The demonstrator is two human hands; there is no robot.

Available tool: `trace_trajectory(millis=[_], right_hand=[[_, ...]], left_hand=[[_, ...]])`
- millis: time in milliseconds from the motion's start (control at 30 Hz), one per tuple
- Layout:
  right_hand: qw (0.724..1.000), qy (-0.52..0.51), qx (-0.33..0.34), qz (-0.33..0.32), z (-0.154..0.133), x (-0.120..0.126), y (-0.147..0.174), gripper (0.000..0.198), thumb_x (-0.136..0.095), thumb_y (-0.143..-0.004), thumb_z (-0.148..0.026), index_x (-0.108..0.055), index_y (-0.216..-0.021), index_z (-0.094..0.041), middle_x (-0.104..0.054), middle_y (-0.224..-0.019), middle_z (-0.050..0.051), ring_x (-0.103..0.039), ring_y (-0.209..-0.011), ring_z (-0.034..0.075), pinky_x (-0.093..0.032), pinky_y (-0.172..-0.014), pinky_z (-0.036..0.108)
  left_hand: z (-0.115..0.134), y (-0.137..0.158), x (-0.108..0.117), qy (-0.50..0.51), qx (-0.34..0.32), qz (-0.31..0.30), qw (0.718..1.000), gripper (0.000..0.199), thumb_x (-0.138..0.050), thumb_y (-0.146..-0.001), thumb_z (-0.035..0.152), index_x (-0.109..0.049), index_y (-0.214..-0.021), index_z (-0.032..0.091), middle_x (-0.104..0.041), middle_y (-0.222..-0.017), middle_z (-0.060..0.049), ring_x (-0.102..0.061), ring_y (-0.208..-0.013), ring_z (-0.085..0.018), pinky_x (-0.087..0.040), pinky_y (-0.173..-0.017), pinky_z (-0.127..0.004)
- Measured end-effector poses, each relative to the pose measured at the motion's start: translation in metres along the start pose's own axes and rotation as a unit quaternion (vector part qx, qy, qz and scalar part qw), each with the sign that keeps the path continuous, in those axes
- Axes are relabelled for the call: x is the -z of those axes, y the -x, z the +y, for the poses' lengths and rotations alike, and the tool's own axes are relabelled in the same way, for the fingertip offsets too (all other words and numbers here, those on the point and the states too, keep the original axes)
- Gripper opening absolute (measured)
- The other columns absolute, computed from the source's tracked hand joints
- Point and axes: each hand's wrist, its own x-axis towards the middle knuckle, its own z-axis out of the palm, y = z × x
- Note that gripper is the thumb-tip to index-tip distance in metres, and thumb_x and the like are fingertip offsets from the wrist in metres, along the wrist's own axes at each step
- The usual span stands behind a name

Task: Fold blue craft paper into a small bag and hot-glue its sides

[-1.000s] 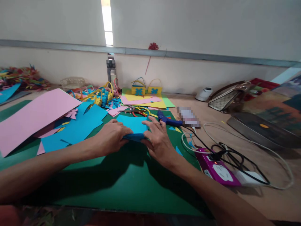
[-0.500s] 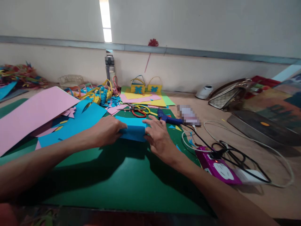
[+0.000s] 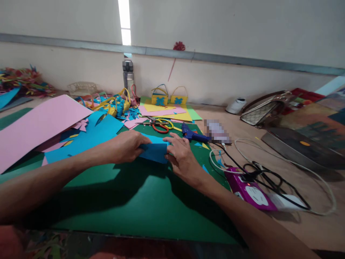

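Note:
A folded piece of blue paper (image 3: 154,152) is held up above the green mat (image 3: 129,205). My left hand (image 3: 129,146) pinches its left end, with the thumb and fingers closed. At its right end, my right hand (image 3: 180,153) grips the edge between thumb and fingers, the index finger bent over the top. The fold runs between the two hands, and part of the paper behind it is covered by my fingers. Just beyond lie scissors (image 3: 161,126) with red and yellow handles and a blue glue gun (image 3: 194,135).
Pink sheets (image 3: 43,126) and a blue sheet (image 3: 81,140) spread over the left. Small yellow paper bags (image 3: 160,99) stand at the back. On the right are a phone (image 3: 217,131), a purple power strip (image 3: 249,190) with tangled cables, and a dark case (image 3: 302,147).
The left end of the blue paper has shifted slightly, with my left hand a little further in. Both hands keep their hold. The camera view has tilted a little.

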Motion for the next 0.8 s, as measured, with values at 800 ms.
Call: trace_trajectory(millis=[800], right_hand=[[0.958,0.187,0.174,0.131,-0.001,-0.011,0.014,0.023,-0.047,-0.087,-0.011,-0.063,-0.073,-0.019,-0.060,-0.123,0.010,-0.034,-0.131,0.025,-0.023,-0.104,0.053]], left_hand=[[0.038,0.032,-0.018,-0.198,-0.009,-0.096,0.975,0.042,-0.070,-0.075,0.043,-0.060,-0.105,0.015,-0.066,-0.103,-0.013,-0.060,-0.094,-0.030,-0.048,-0.071,-0.037]])
